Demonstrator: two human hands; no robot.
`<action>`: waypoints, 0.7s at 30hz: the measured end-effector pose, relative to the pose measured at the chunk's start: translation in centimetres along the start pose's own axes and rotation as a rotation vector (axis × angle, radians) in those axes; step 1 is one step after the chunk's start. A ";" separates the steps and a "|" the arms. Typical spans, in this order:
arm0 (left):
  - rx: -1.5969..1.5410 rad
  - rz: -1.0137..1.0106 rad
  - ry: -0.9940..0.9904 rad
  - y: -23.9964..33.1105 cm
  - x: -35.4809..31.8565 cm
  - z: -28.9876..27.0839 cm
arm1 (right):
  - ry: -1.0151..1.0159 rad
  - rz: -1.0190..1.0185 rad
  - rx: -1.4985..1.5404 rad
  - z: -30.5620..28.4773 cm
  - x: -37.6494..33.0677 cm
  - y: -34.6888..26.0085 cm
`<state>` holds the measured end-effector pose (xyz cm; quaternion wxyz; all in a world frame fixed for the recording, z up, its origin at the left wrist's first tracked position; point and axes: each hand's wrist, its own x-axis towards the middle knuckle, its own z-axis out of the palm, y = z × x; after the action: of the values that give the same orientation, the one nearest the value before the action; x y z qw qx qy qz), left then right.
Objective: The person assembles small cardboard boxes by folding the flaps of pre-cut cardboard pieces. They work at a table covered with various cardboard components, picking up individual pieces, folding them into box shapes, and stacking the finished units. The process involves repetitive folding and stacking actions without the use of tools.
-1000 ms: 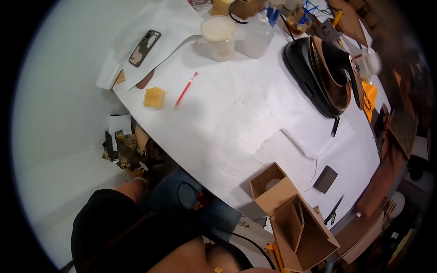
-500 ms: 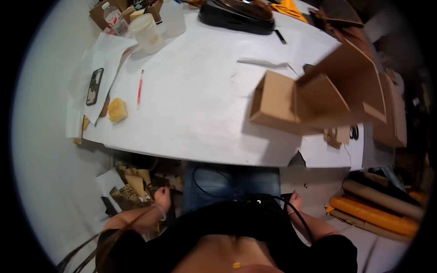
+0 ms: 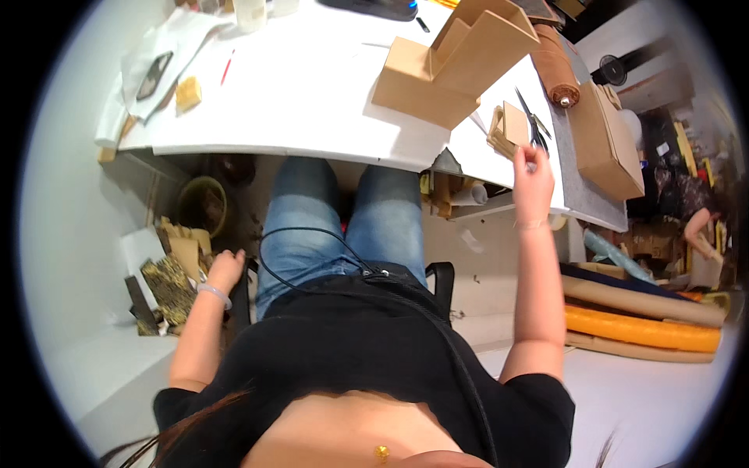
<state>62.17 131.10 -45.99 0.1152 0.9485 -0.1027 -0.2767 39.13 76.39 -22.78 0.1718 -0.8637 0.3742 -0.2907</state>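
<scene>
My right hand point(image 3: 534, 183) reaches over the table's right side. Its fingers are closed at the black handles of the scissors point(image 3: 532, 121), whose blades point away from me. The fingers partly hide the handles. Just left of them lies a small stack of folded brown card pieces point(image 3: 507, 127). My left hand point(image 3: 225, 271) hangs low beside the chair's left armrest point(image 3: 243, 292), fingers loosely curled, nothing visible in it. An open brown cardboard box structure point(image 3: 425, 97) with an upright divider stands on the white tabletop point(image 3: 289, 101), left of the scissors.
At the table's left lie a phone point(image 3: 154, 76), a yellow sponge-like block point(image 3: 188, 93) and a red pen point(image 3: 227, 67). A brown roll point(image 3: 555, 66) and a closed cardboard box point(image 3: 605, 144) stand at right. Orange and brown rolls point(image 3: 640, 327) lie below. Another person point(image 3: 694, 195) is far right.
My right hand has risen from beside my lap to the scissors on the table. My view has shifted down and right, with the chair farther from the table. My left hand stays low.
</scene>
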 end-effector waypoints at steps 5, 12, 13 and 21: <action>0.031 0.373 0.340 10.2 -2.8 -8.8 | 0.038 0.058 -0.465 3.8 8.3 8.5; -0.231 0.646 0.364 19.3 -7.2 -14.7 | -0.041 0.242 -0.260 6.0 8.7 7.3; -0.271 0.698 0.341 20.6 -7.0 -15.1 | -0.033 0.289 -0.208 6.2 9.1 6.9; -0.688 1.014 0.257 36.8 -4.8 -14.5 | -0.255 0.507 -0.107 5.8 14.4 11.8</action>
<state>61.34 99.59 -21.58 0.5424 0.7162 -0.4301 -0.0885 44.31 58.27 -27.99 0.2390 -0.7799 0.5684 -0.1072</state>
